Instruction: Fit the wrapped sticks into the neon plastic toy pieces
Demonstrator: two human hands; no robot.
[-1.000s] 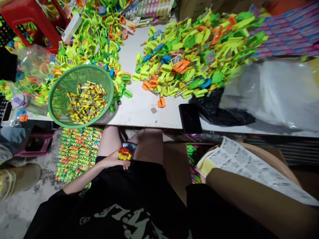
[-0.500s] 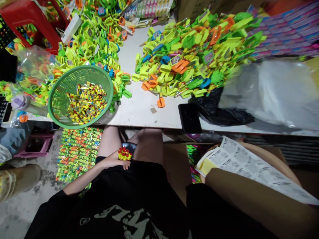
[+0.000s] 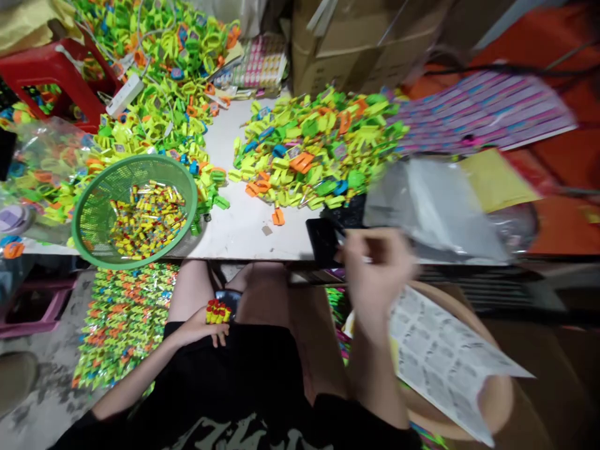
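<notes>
The fingers of the left hand are closed around a small bundle of yellow tubes with red tops, resting on the lap below and to the right of the green basket. That grip is the same as half a second ago. The right hand, then out of view past the lower right edge, is now up at the tabletop, well to the right of the basket. Its fingers look curled but are badly blurred; whether they grip anything cannot be told. It partly overlaps the edge of a black phone-like slab, and contact is unclear.

More yellow tubes lie loose inside the basket, their heap apparently unchanged. One pile of bright plastic pieces spreads to the right of the basket, another behind it. Farther right of the basket lie clear plastic bags, and below them a round tan tub with a printed sheet across it, which the right forearm covered more of earlier. The view has shifted, so more of the cardboard box shows behind and to the right of the basket.
</notes>
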